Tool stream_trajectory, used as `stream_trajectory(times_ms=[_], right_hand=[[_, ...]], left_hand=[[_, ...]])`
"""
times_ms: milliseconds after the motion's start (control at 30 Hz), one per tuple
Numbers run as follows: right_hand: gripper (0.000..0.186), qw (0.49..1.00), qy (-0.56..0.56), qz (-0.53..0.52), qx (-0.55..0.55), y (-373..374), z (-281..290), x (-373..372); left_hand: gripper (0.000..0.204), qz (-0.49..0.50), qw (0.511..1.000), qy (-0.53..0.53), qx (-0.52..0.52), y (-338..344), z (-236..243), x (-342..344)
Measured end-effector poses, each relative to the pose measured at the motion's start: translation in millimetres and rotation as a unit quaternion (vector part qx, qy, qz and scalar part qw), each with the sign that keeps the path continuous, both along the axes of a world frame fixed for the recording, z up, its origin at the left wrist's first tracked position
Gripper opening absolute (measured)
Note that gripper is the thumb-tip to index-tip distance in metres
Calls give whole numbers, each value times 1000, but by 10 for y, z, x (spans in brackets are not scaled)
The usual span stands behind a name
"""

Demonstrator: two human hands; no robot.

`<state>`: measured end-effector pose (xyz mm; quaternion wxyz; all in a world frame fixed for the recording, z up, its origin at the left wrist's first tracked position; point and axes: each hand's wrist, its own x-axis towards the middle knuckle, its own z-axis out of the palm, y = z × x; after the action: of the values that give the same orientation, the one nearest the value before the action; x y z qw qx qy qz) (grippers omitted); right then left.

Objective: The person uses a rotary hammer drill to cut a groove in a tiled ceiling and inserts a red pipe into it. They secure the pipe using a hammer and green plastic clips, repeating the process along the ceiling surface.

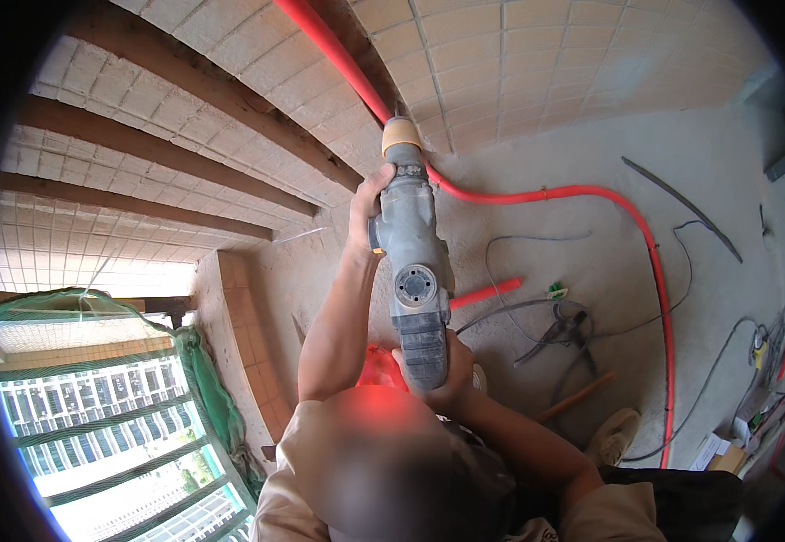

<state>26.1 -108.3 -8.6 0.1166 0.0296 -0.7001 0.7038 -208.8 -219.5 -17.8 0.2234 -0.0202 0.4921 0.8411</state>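
I grip a grey rotary hammer (415, 217) pointed away from me, its tan-ringed front end beside a red conduit (338, 54) that runs along a dark groove (361, 41) in the tiled surface. Whether the bit touches the surface, I cannot tell. My left hand (368, 199) is closed round the hammer's front side grip, thumb toward the collar. My right hand (447, 379) is closed on the rear handle, partly hidden by the tool's black housing. A red object (379, 359) lies beneath, largely hidden.
More long grooves (140, 144) cut the tiles at upper left. A barred opening with green netting (194, 370) is at lower left. On the concrete floor (546, 235) lie a curving red conduit (645, 226), cables (514, 237), offcuts (487, 294) and small boxes (718, 452) at the right.
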Motion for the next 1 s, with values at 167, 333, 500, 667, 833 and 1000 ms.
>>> stream_trajectory(times_ms=[167,333,500,667,833,1000], right_hand=[[38,999,24,21,31,43,15,-74],[41,999,-23,37,1,32,18,58],[42,985,-132,75,78,265,-233,343],[44,957,-267,85,71,494,-362,755],[47,980,-198,31,-8,678,-428,881],[43,984,-160,41,66,1008,-384,870]], left_hand=[[62,-14,999,14,27,39,114,3],[56,15,1000,13,25,20,97,152],[53,18,998,-14,53,152,-41,407],[57,17,998,19,-54,135,-78,758],[50,35,994,53,-83,375,372,901],[49,63,995,70,-42,552,756,1002]])
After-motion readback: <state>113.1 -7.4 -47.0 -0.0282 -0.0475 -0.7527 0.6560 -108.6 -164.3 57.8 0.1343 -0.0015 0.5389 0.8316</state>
